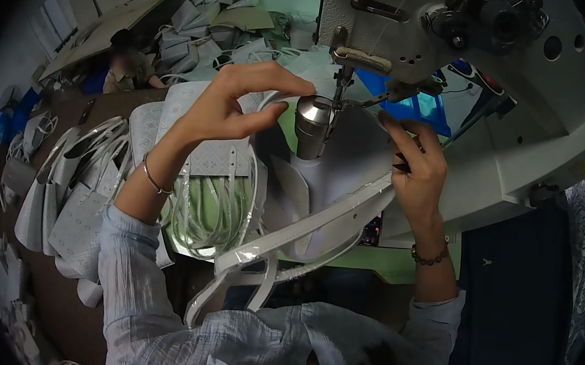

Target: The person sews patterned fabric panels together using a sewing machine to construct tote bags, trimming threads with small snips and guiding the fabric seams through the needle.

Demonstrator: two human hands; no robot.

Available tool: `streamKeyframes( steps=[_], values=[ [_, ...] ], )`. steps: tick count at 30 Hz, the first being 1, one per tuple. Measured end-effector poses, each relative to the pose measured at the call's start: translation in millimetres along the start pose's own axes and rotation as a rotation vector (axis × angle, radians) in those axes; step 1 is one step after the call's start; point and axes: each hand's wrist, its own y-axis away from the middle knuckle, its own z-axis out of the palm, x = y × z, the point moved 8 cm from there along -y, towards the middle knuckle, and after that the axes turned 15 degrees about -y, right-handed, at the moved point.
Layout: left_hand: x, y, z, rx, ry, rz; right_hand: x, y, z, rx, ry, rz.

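Note:
My left hand [233, 103] pinches a white bag strap [317, 223] against the metal post [312, 124] of a sewing machine [459, 65], just left of the needle [341, 89]. My right hand [417, 163] grips the same strap on the right side of the post, fingers curled around it. The strap's long loop hangs down toward my lap. A silver bangle sits on my left wrist and a bead bracelet on my right.
A stack of white patterned bags with handles [203, 195] lies left of the post. More bags [73, 196] pile at far left. A person [127, 68] sits at the back among cardboard and bags. The machine body overhangs on the right.

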Motion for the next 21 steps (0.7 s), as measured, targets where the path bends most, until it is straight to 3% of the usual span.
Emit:
streamKeyframes(
  steps=[2,3,5,6,7,9,10,12,13,15,16,20,21],
  values=[
    [-21.8,4.2,10.6,-0.011,0.366,-0.124,1.2,0.4,1.5,-0.007,-0.01,0.005],
    [-28.4,3.1,14.1,-0.006,0.363,-0.123,2.4,0.9,3.0,-0.014,-0.036,0.024],
    [-61.6,1.7,32.7,-0.03,0.509,-0.371,0.3,0.0,4.7,-0.025,-0.065,0.037],
    [-80.2,2.0,48.2,-0.06,0.42,-0.505,2.6,-0.8,5.1,-0.032,-0.118,0.094],
    [-98.9,2.1,66.6,-0.049,0.42,-0.505,5.1,-1.4,5.5,-0.041,-0.169,0.152],
    [-151.1,15.8,113.2,-0.094,0.313,-0.71,2.6,-1.8,7.0,-0.038,-0.166,0.102],
    [-159.8,16.9,126.7,-0.079,0.316,-0.705,0.3,-2.1,6.5,-0.029,-0.164,0.062],
    [-179.4,27.9,152.4,-0.192,0.353,-0.929,-2.8,-1.6,6.4,-0.055,-0.154,0.065],
    [-181.9,28.1,152.9,-0.177,0.357,-0.923,-4.1,-1.1,6.3,-0.075,-0.152,0.086],
    [-166.4,39.8,179.1,-0.487,0.594,-0.924,-11.0,-3.0,4.0,-0.092,-0.154,0.102],
    [-174.9,55.7,191.4,-0.372,0.772,-1.161,-12.3,-3.7,3.2,-0.104,-0.164,0.131],
    [-176.0,96.1,179.3,-0.236,0.929,-1.228,-21.6,-4.8,-3.8,-0.11,-0.154,0.121],
    [-186.6,112.8,182.7,-0.104,1.102,-1.203,-29.2,-5.9,-3.9,-0.125,-0.17,0.064]
  ],
)
